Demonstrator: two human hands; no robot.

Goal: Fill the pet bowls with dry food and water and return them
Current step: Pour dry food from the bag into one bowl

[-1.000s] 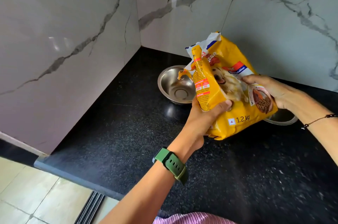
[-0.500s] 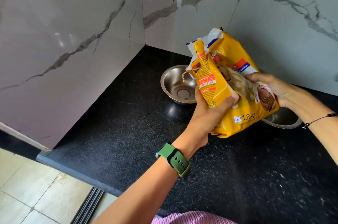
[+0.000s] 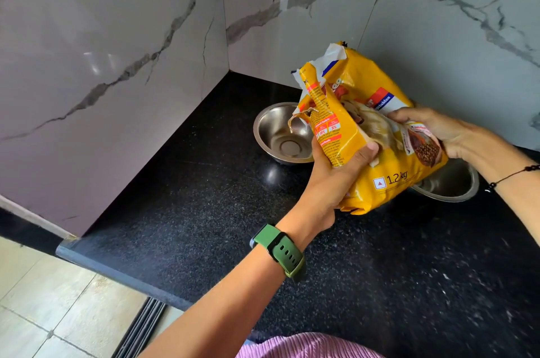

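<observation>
Marble-veined wall tiles meet in a corner behind your speckled black counter [image 3: 175, 211], whose front edge drops to pale floor tiles at the lower left. Since a second ago you've lifted the bag [image 3: 377, 124] a little higher and its torn mouth has tipped further toward the left bowl [image 3: 280, 135]; both grips are unchanged. That bowl is round, shiny steel and bare inside, sitting near the corner with open counter to its left and in front. Your left hand [image 3: 336, 179], with a green watch [image 3: 280, 252] on the wrist, wraps the bag's narrow side, thumb pressed across the front and fingers curled behind. The bag is glossy yellow plastic, crinkled, held clear of the counter between the two bowls. Your right hand [image 3: 441, 132] grips the bag's right edge, fingers curled over the printed front. Under it the second steel bowl [image 3: 450, 185] is half hidden by the bag, well back from the counter's edge.
</observation>
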